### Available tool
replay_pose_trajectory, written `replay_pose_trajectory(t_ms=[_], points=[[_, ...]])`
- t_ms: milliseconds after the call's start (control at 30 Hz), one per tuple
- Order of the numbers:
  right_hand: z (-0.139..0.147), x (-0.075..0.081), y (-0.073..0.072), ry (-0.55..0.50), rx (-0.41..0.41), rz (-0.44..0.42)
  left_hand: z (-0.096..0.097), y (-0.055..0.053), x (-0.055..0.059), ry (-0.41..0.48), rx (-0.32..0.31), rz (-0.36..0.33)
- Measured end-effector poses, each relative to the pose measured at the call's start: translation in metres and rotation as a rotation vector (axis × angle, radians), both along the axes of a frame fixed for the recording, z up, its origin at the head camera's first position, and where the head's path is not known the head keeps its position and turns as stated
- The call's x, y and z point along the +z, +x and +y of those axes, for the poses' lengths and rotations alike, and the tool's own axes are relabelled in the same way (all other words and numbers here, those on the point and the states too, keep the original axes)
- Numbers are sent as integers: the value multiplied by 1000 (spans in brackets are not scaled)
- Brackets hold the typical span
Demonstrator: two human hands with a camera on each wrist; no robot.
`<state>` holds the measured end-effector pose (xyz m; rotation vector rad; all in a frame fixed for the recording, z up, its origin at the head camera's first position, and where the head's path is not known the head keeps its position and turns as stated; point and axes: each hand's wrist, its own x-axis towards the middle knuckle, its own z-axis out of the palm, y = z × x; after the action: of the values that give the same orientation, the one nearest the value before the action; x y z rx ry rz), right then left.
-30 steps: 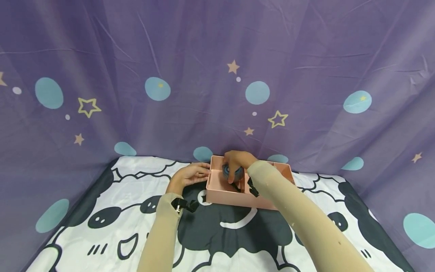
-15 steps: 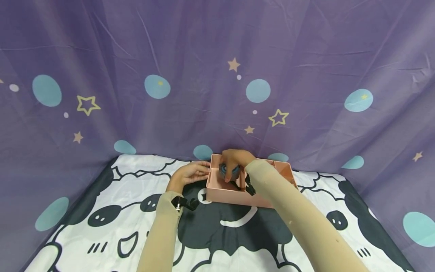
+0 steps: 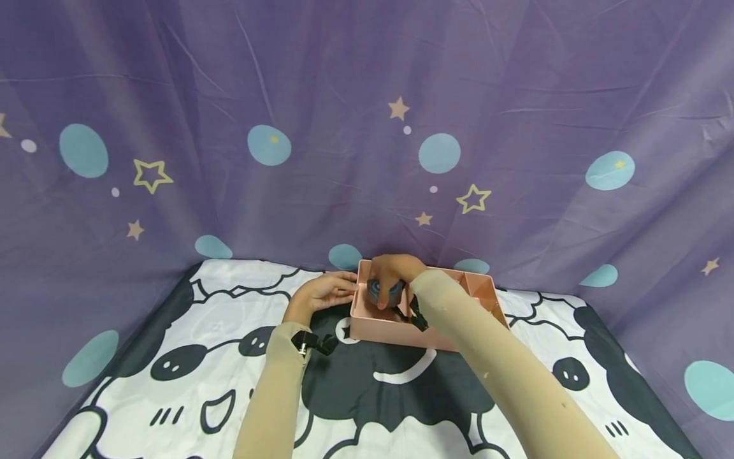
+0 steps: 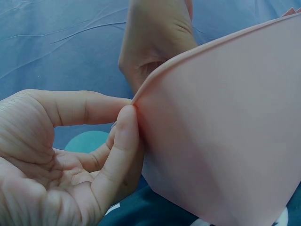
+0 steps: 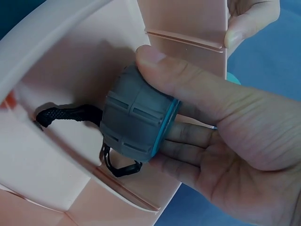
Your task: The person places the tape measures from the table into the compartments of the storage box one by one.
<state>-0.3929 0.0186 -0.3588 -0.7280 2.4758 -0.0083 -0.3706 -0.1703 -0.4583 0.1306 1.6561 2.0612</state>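
Observation:
A pink divided storage box [image 3: 395, 331] stands on the cloth near the back curtain. My left hand [image 3: 321, 294] pinches the rim at its left end, the thumb and index finger meeting at the edge in the left wrist view. Inside the left compartment, my right hand [image 3: 397, 269] grips a small round portable speaker [image 5: 134, 117] from above. Its ribbed grey body has a blue ring, and thumb and fingers lie on opposite sides of it. A black wrist strap [image 5: 75, 114] and a small black clip [image 5: 123, 169] hang from the speaker, over toward a divider.
More compartments [image 3: 483, 290] of the box open toward the right, partly hidden by my right sleeve [image 3: 487, 344]. A cartoon-printed cloth [image 3: 218, 363] covers the surface. Just behind the box rises a purple curtain [image 3: 321, 191] with stars and blue dots.
My right hand has shifted slightly left inside the compartment, carrying the speaker closer to the box's left end. The left hand keeps its hold on the rim.

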Motion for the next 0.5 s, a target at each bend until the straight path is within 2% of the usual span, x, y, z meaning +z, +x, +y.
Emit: replay_pose_trajectory(t_ms=[267, 500], points=[[3, -4, -2, -64, -39, -42, -1, -2, -3, -23, -3, 12], [5, -9, -8, -61, -97, -74, 0, -2, -2, -22, -5, 7]])
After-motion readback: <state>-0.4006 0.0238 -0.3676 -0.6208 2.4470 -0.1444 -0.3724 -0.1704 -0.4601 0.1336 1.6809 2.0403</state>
